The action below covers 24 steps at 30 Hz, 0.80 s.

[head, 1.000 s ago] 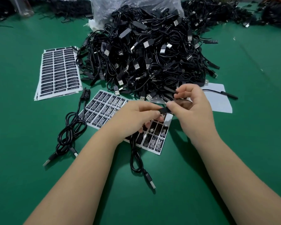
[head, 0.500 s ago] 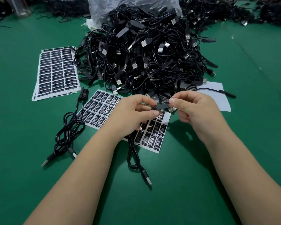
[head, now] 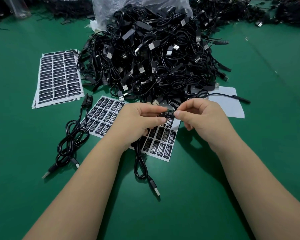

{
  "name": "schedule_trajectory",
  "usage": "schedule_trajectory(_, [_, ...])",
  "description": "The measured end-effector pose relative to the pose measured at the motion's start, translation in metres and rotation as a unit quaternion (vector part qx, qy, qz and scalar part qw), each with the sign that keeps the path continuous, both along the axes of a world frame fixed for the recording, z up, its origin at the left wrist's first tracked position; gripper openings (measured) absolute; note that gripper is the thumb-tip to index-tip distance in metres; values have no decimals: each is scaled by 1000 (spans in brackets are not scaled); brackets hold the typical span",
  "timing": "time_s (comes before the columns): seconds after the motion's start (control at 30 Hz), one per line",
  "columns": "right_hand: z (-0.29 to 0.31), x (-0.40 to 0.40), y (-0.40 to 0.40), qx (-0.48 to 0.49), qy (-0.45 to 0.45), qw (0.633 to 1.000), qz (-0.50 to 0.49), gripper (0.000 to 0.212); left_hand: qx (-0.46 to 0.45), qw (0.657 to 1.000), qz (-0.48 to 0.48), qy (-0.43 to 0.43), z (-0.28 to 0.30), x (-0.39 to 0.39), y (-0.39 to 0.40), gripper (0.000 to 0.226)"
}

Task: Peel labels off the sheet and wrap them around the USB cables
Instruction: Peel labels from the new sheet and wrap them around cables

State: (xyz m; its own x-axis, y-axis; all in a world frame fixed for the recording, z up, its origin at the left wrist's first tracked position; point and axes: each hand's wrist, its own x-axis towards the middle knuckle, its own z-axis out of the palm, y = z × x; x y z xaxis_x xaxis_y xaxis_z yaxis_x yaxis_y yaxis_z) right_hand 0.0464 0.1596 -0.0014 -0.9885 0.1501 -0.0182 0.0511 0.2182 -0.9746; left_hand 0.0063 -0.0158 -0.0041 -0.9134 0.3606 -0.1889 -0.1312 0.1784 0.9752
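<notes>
The person's left hand (head: 139,121) and right hand (head: 200,116) met just above the near label sheet (head: 109,118), each pinching one end of a black LED-controller label (head: 169,114) between thumb and forefinger, with the other fingers loosely curled. The label lay with its long axis running left to right between the two hands, printed face up toward the camera, and it seemed to sit over the module end of a USB cable (head: 140,163) whose lead dropped from under the left hand, looped on the green table (head: 249,161) and ended in a plug pointing toward the person. Whether the sticker had already touched the cable, I could not tell; the fingers hid that spot. I judged the label to be feather-light, limp and sticky on the back, likely to crease or cling to skin, so holding it by its short ends looked the sensible way. The cable looked soft and springy, easy to hold by the stiffer module. Another cable, already labelled (head: 71,134), lay coiled to the left of the sheet. Behind stood a big heap of unlabelled cables (head: 154,58), with a stack of full label sheets (head: 59,77) left of it and a bare backing sheet (head: 230,104) on the right.
</notes>
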Motion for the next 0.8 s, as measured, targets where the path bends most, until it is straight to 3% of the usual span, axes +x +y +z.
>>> schedule_trajectory(0.6, [-9,-5,-5,26,14,999,-18,17,-21,1000,21,7,-1,0,1,20])
schedule_trajectory(0.8, [-8,-5,-2,-18,0,1000,7,16,-6,1000,24,-6,0,0,1,20])
